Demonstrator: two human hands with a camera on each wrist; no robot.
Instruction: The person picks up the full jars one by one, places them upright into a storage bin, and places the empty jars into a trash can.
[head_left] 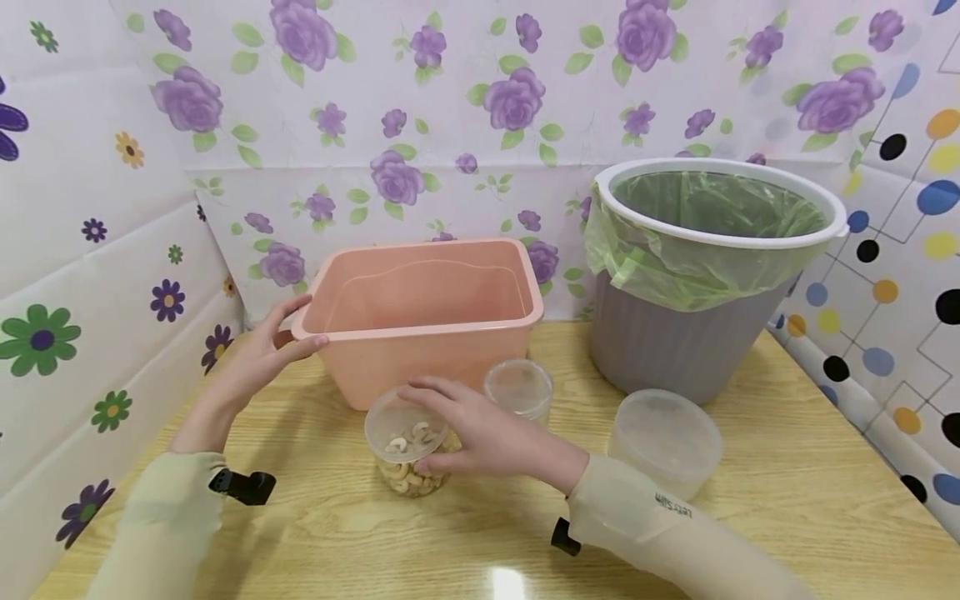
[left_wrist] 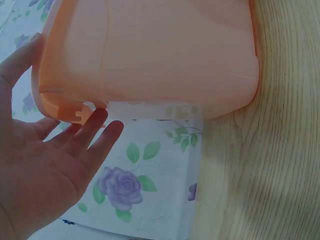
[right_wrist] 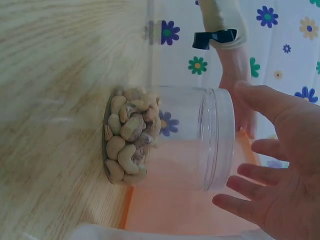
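Note:
My left hand [head_left: 258, 358] holds the left end of a pink plastic bin [head_left: 420, 360] by its rim, thumb over the near side and forefinger toward the far side. In the left wrist view, other fingers of this hand [left_wrist: 55, 165] reach under the rim's lip. In front of the bin stands an upright clear jar [head_left: 381, 437] with a lid, partly filled with cashews [right_wrist: 131, 132]. Spread fingers of my right hand [head_left: 495, 437] hover around its lid [right_wrist: 225, 140], thumb right at the lid's edge in the right wrist view.
Close to the bin's front right is another clear round container [head_left: 519, 385]. A wider translucent tub [head_left: 667, 442] stands farther right, partly behind the right sleeve. Back right, a grey trash can [head_left: 660, 342] carries a green liner bag [head_left: 675, 275]. Patterned sheets [head_left: 450, 125] line the table's back and sides.

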